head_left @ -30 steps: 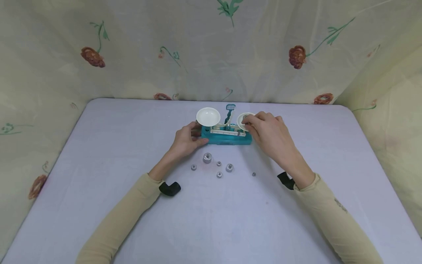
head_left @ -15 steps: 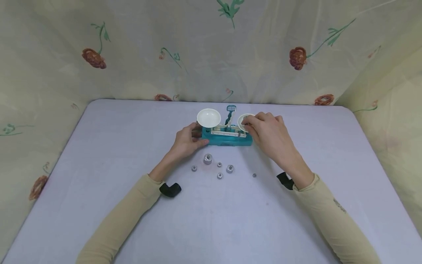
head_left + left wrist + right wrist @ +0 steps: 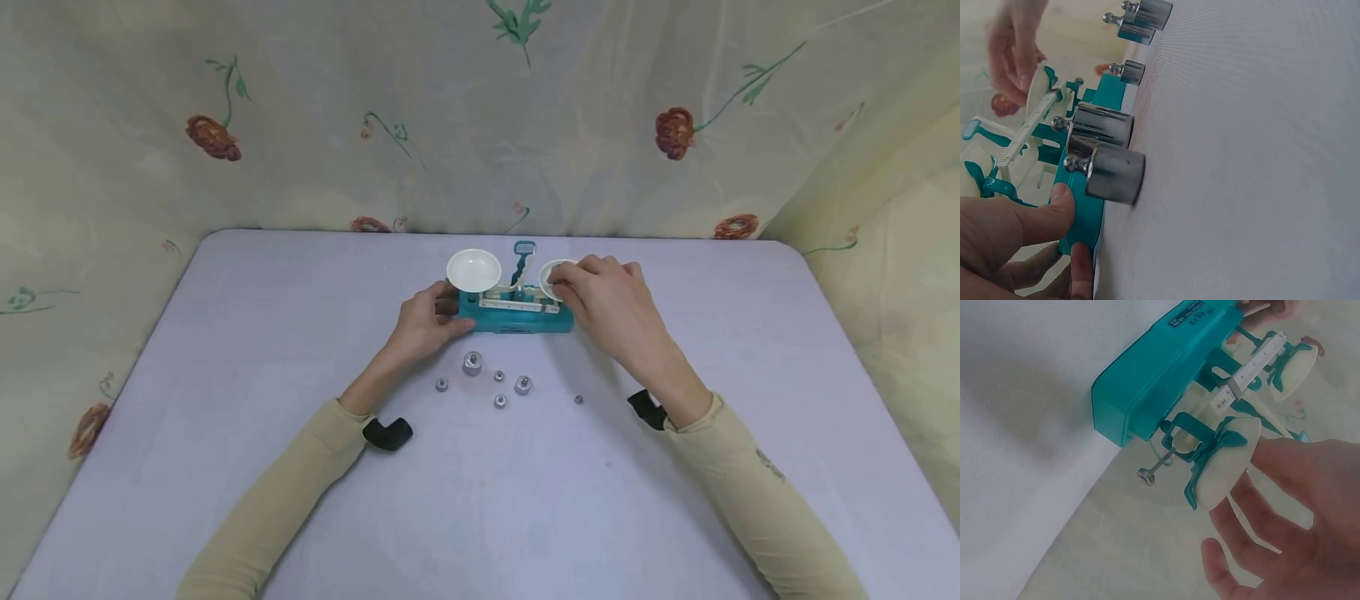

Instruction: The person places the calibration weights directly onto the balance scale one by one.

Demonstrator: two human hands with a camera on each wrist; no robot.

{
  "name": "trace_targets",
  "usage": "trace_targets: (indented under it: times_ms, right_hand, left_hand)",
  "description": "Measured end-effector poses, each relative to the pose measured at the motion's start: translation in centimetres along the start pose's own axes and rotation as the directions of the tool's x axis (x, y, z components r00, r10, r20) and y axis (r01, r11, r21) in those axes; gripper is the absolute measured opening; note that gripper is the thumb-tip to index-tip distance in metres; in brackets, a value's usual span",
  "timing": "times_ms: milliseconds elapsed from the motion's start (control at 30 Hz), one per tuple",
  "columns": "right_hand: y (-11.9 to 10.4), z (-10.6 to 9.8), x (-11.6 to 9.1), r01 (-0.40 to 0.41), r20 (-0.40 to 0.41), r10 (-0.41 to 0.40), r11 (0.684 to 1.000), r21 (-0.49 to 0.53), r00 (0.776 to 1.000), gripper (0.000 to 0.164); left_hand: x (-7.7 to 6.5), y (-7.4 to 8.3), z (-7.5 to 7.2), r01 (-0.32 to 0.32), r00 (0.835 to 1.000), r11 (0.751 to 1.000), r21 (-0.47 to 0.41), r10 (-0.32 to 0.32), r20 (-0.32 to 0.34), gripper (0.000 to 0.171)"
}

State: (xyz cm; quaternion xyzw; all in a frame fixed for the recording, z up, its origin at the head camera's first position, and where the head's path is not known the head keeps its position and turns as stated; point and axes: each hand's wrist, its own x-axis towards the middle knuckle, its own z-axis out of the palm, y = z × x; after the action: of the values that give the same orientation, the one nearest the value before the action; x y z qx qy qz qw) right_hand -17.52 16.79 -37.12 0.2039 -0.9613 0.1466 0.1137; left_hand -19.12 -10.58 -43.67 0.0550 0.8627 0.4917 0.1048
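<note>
A teal balance scale [image 3: 517,322] with two white pans stands near the table's back edge. My left hand [image 3: 422,323] grips the left end of its base, thumb in front; the left wrist view shows the thumb [image 3: 1063,203] on the teal base. The left pan [image 3: 474,271] holds nothing. Over the right pan [image 3: 547,279], my right hand [image 3: 618,308] pinches a small metal weight, now mostly hidden by the fingers. From the right wrist view, the fingertips pass behind the tilted pan [image 3: 1232,469]. Several knobbed metal weights, among them a large one [image 3: 472,363], stand before the scale.
A tiny weight [image 3: 579,400] sits apart to the right of the others. The table [image 3: 480,500] has a pale cover. Behind it hangs a flowered curtain [image 3: 450,125]. A black curved piece [image 3: 387,434] is worn at the left wrist, another [image 3: 647,408] at the right.
Both hands keep nearly the same places on the scale. The weight at my right fingertips shows less than a second ago. The view has shifted very slightly.
</note>
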Motion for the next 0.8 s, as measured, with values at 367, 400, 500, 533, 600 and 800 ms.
trace_targets:
  times_ms: [367,400,500,533,600,800]
  right_hand:
    - [-0.5,-0.6,0.1,-0.051,0.012,0.051,0.999,-0.007,0.999,0.027]
    - [-0.6,-0.6,0.0,-0.057,0.016,0.057,0.998,-0.007,0.998,0.029]
    - [-0.6,-0.8,0.0,-0.064,0.025,0.065,0.998,-0.012,0.998,0.031]
    - [-0.7,-0.8,0.0,-0.065,0.027,0.065,0.998,-0.014,0.998,0.031]
    - [-0.7,-0.9,-0.1,-0.062,0.025,0.062,0.998,-0.018,0.998,0.032]
    - [-0.8,-1.1,-0.2,-0.043,0.007,0.043,0.999,-0.011,0.999,0.033]
  left_hand:
    - [0.0,0.0,0.0,0.004,1.0,1.0,-0.006,-0.004,-0.002,0.062]
    - [0.0,0.0,0.0,0.004,1.0,1.0,-0.006,-0.004,-0.002,0.062]
    - [0.0,0.0,0.0,0.005,1.0,1.0,-0.005,-0.005,-0.004,0.062]
    - [0.0,0.0,0.0,0.005,1.0,1.0,-0.004,-0.005,-0.004,0.062]
    - [0.0,0.1,0.0,0.005,1.0,1.0,-0.002,-0.005,-0.004,0.062]
    - [0.0,0.0,0.1,0.001,1.0,1.0,0.004,-0.001,-0.007,0.061]
